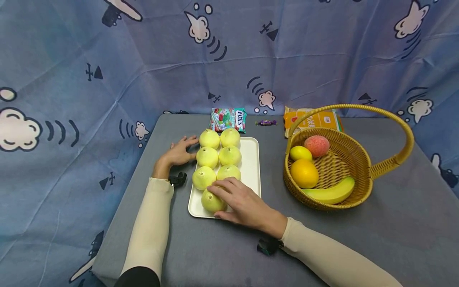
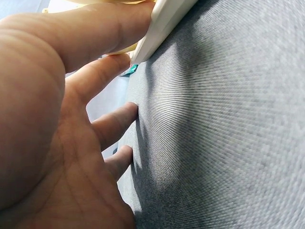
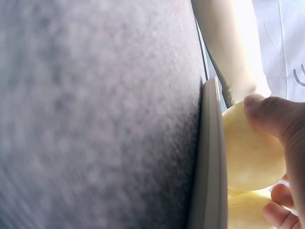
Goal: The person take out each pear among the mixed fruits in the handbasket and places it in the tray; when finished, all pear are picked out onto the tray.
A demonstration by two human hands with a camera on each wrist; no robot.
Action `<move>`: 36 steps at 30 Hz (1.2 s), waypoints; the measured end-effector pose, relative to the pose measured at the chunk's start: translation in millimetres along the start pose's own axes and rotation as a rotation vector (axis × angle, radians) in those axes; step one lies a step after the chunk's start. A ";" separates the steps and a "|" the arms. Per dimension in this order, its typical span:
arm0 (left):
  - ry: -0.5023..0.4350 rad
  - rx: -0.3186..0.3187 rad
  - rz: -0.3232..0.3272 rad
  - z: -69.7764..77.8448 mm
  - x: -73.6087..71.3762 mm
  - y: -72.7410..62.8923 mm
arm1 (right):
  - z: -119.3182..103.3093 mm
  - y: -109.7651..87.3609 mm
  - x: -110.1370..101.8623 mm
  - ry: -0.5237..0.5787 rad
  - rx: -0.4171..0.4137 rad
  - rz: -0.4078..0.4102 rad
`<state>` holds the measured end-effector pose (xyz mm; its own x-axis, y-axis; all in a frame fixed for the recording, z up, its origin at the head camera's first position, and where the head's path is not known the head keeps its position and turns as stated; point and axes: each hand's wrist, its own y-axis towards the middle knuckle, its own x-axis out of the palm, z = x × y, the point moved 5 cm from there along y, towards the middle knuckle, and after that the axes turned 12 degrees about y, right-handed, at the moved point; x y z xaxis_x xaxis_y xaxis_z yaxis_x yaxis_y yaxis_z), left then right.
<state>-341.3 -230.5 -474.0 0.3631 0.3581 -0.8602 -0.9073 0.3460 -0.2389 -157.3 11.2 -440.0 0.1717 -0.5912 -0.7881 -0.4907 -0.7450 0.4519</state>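
Several round yellow-green fruits [image 1: 230,155] stand in two columns on a white rectangular tray [image 1: 252,167]. My right hand [image 1: 247,203] grips the nearest fruit [image 1: 212,201] at the tray's front left, thumb on the near side and fingers over the far side. In the right wrist view the thumb presses on that fruit [image 3: 252,152], just above the tray rim [image 3: 214,157]. My left hand [image 1: 179,153] lies spread at the tray's left edge. In the left wrist view its thumb and index fingertip touch the tray's side [image 2: 159,28], while the other fingertips are down by the grey cloth.
Right of the tray stands a wicker basket [image 1: 365,191] with a tall handle, holding a banana [image 1: 333,192], an orange [image 1: 304,173], a lemon [image 1: 300,153] and a peach [image 1: 317,146]. Behind lie a candy bag [image 1: 228,118], a purple-wrapped candy [image 1: 266,123] and an orange packet [image 1: 312,119].
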 end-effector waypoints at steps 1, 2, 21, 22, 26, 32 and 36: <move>0.000 -0.001 -0.001 -0.1 -0.1 -0.1 | 0.5 0.1 -0.7 -0.001 0.008 -0.001; 0.000 -0.002 -0.002 -0.1 0.0 -0.1 | 0.9 0.1 -1.2 0.004 0.016 -0.005; -0.087 0.030 0.175 -0.5 -32.4 -18.4 | 11.7 1.5 -45.1 0.121 0.029 0.032; -0.083 0.027 0.182 0.1 -38.3 -22.6 | 12.8 -0.1 -55.9 0.120 0.025 0.054; -0.007 0.023 0.234 4.8 -75.5 -44.4 | 15.3 -9.1 -113.5 0.062 0.033 0.138; 0.131 0.037 0.396 32.4 -164.4 -99.7 | 4.8 -27.4 -227.8 -0.141 0.031 0.286; 0.225 0.062 0.599 60.7 -223.4 -144.3 | -7.9 -41.4 -301.9 -0.359 0.103 0.387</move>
<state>-278.6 -307.7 -220.0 -0.2624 0.3168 -0.9114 -0.9227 0.1940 0.3331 -182.1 218.1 -217.5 -0.3322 -0.6600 -0.6738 -0.5444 -0.4492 0.7084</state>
